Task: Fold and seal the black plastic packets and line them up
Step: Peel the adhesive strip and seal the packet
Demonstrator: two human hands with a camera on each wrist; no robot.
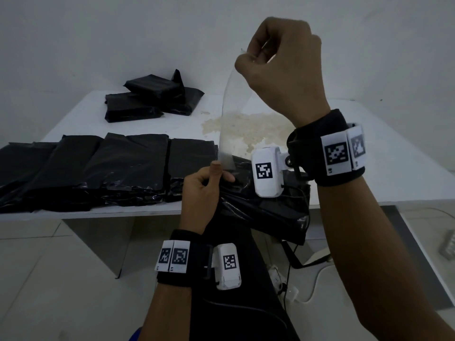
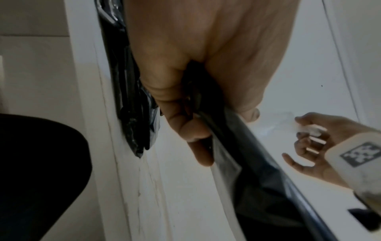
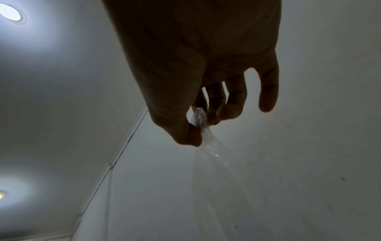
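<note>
Now my left hand (image 1: 202, 190) pins the black packet (image 1: 266, 207) at the tabletop's (image 1: 369, 183) near edge while my right hand (image 1: 280, 70) pinches the clear strip (image 1: 227, 124), peeling upward to expose adhesive.

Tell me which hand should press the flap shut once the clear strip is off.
Right, probably. The left hand already pinches the black packet at its flap edge, steadying it. The right hand, raised, pinches only the clear strip; dropping that would free it to press.

Glossy, crinkled black plastic packets (image 1: 128, 166); clear smooth film strip (image 1: 227, 119); stained matt white table (image 1: 369, 173).
</note>
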